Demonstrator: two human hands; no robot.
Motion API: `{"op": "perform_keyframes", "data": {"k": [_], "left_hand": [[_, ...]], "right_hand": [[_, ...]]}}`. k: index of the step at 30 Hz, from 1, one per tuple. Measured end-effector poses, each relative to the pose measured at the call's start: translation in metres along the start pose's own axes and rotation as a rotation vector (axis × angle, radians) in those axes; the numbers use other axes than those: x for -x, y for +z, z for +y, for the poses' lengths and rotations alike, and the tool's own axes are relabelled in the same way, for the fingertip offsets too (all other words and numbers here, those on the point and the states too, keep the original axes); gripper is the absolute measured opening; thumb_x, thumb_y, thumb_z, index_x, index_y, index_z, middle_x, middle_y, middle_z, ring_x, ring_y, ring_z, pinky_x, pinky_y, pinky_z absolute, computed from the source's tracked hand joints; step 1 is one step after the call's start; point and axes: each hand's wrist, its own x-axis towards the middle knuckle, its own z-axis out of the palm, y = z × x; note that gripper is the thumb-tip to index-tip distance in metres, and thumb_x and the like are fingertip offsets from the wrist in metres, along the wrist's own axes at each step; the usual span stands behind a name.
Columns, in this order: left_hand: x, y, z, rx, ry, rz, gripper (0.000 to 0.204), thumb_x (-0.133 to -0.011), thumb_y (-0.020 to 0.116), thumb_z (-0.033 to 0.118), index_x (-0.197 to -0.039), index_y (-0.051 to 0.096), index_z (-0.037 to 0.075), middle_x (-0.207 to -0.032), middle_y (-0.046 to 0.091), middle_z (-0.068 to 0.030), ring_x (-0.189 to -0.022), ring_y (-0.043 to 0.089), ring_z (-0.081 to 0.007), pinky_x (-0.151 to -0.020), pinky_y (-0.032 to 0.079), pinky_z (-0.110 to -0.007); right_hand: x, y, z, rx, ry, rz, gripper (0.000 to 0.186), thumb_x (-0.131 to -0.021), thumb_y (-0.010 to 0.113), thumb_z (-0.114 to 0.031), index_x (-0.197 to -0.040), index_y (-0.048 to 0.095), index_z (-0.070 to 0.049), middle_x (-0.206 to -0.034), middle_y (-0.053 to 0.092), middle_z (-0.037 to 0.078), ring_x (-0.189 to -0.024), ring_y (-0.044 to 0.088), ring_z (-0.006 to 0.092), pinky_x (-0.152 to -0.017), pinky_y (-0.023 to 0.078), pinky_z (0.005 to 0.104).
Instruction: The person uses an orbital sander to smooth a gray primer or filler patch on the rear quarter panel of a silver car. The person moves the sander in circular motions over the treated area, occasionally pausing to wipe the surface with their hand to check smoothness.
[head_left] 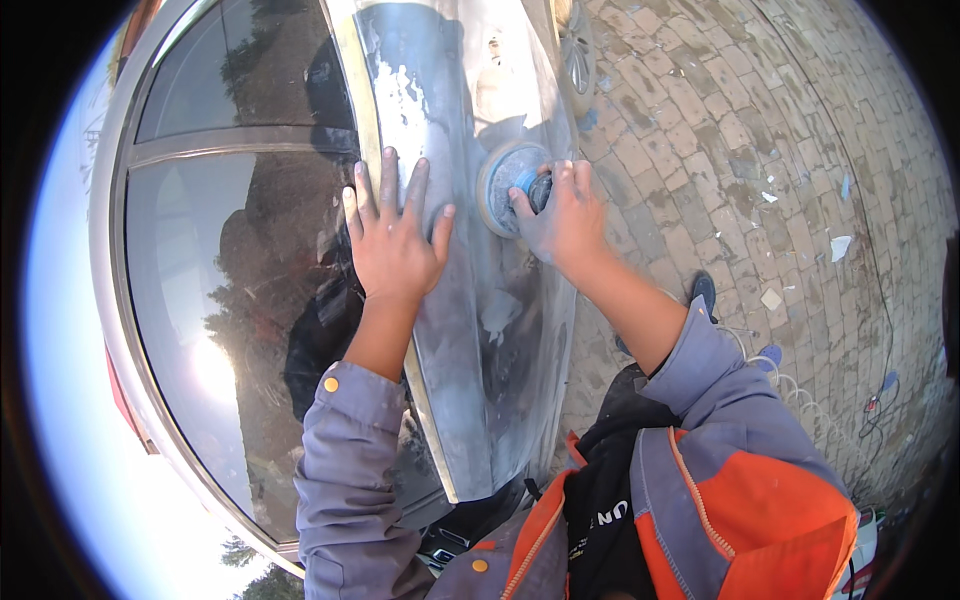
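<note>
A car body panel (480, 370) with dull grey and white patches runs up the middle, with a pale strip (428, 440) along its left edge. My left hand (395, 240) rests on it near that edge, fingers outstretched and apart. Just to its right, my right hand (568, 220) grips a round sander (503, 208) with a blue body and dark top, held against the panel. The sander's pad is partly hidden by the hand. Dark car glass (255, 300) with reflections lies left of the panel.
Brick paving (740, 130) with scattered scraps spreads to the right. A wheel (578, 55) shows at the panel's far end. A coiled pale hose (800, 395) and a dark cable (875, 400) run over the paving. Shoes (703, 293) stand beside my right arm.
</note>
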Motion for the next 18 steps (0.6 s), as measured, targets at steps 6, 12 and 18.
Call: {"op": "perform_keyframes", "data": {"k": [6, 12, 18], "left_hand": [[0.0, 0.0, 0.0, -0.011, 0.001, 0.006, 0.065, -0.105, 0.066, 0.052, -0.164, 0.06, 0.026, -0.181, 0.039, -0.011, -0.166, 0.032, -0.0484, -0.133, 0.027, -0.06], [0.0, 0.0, 0.0, 0.016, -0.003, 0.007, 0.065, -0.105, 0.066, 0.052, -0.164, 0.061, 0.026, -0.181, 0.039, -0.0118, -0.166, 0.032, -0.0487, -0.133, 0.026, -0.061], [0.0, 0.0, 0.0, -0.025, 0.003, -0.001, 0.065, -0.105, 0.066, 0.052, -0.164, 0.061, 0.026, -0.181, 0.04, -0.0115, -0.165, 0.033, -0.049, -0.133, 0.027, -0.06]], "right_hand": [[0.018, -0.001, 0.0, -0.047, 0.064, 0.059, 0.052, -0.091, 0.088, -0.037, -0.127, 0.062, -0.01, -0.127, 0.058, 0.014, -0.109, 0.071, 0.0424, -0.091, 0.06, 0.0523], [0.032, 0.006, 0.008, -0.126, 0.171, -0.119, 0.052, -0.092, 0.088, -0.038, -0.128, 0.062, -0.01, -0.13, 0.057, 0.014, -0.108, 0.071, 0.0422, -0.09, 0.06, 0.0525], [0.042, 0.01, 0.012, -0.042, 0.151, -0.161, 0.053, -0.091, 0.089, -0.037, -0.128, 0.062, -0.01, -0.131, 0.058, 0.014, -0.107, 0.072, 0.0423, -0.088, 0.06, 0.0532]]}}
